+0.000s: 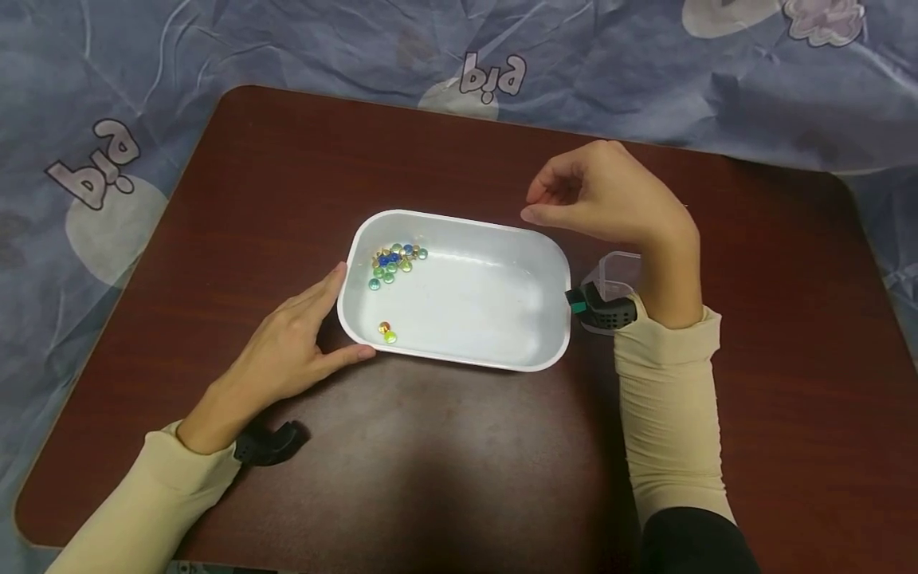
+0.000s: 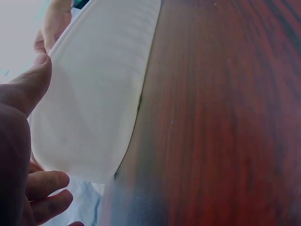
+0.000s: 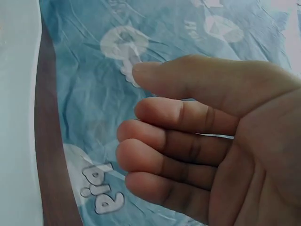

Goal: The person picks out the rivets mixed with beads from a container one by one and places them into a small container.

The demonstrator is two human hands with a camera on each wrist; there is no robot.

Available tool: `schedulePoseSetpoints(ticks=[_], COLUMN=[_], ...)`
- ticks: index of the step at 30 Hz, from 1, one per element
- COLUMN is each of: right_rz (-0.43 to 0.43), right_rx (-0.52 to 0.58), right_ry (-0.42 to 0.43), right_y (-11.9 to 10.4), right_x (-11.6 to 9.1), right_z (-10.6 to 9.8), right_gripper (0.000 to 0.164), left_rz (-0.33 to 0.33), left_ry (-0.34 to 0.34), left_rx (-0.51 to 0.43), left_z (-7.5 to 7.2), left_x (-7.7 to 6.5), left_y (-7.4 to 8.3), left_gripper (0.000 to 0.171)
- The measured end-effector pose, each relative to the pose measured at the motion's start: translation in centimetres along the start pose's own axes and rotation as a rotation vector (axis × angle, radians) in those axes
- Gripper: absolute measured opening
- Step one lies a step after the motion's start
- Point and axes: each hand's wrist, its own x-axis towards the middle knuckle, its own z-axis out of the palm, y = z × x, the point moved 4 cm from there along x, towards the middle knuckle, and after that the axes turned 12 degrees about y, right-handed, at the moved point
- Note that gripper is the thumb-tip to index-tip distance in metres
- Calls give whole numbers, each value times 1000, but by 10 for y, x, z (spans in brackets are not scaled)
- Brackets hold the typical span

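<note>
Starting leftmost, a grey-blue cloth (image 1: 107, 231) printed with white shapes and outlined lettering spreads beneath and beyond a dark reddish-brown wood-grain table (image 1: 430, 446) with rounded corners. A cream sleeve (image 1: 143, 494) leads to the left wrist, where a black wrist mount (image 1: 268, 444) sits. The left hand (image 1: 287, 343) is spread wide around the near left corner of a white rectangular tray (image 1: 466, 311), its thumb touching the near rim and its fingers against the left end. The tray rests flat on the table, around the middle. Inside, a cluster of flattened glass beads (image 1: 394, 258), blue, green and amber, lies toward the far left corner; an amber bead (image 1: 384, 328) and a yellow-green bead (image 1: 390, 337) lie together by the near left corner. Farther right, the right hand (image 1: 617, 195) hangs in the air near the tray's far right corner, empty, fingers loosely bent, with a narrow gap below the thumb. Just right of the tray, a clear plastic container (image 1: 615, 271) stands partly hidden by the right wrist and its black mount (image 1: 610, 312).
</note>
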Motion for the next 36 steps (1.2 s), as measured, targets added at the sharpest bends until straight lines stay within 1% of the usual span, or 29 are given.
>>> schedulePoseSetpoints(ticks=[5, 8, 12, 17, 20, 23, 26, 28, 30, 32, 36], right_rz=[-42, -47, -57, -83, -88, -101, -109, -118, -122, -134, -134], right_rx=[43, 72, 111, 167, 177, 195, 238, 265, 281, 280, 291], right_ry=[22, 30, 37, 47, 45, 88, 141, 161, 156, 134, 44], right_y=[-9, -14, -19, -22, -27, -34, -39, -40, -39, -38, -35], right_x=[16, 25, 33, 44, 49, 54, 58, 60, 60, 61, 61], right_z=[8, 14, 21, 35, 42, 49, 56, 63, 69, 76, 88], right_gripper=[8, 9, 9, 8, 9, 10, 10, 10, 9, 8, 7], left_rz=[3, 1, 8, -1, -4, -5, 0, 4, 9, 11, 8], left_ry=[10, 9, 6, -5, -5, -3, 5, 8, 11, 12, 5], left_rx=[-16, -18, -18, -10, -11, -12, -19, -20, -26, -26, -23], left_z=[0, 1, 1, 1, 1, 0, 0, 0, 0, 0, 1], left_x=[0, 1, 2, 2, 1, 1, 0, 0, 0, 0, 1], left_y=[-1, -1, -1, -1, -1, -1, -1, -1, -1, -2, -1], left_gripper=[102, 102, 102, 103, 103, 103, 102, 102, 102, 102, 102])
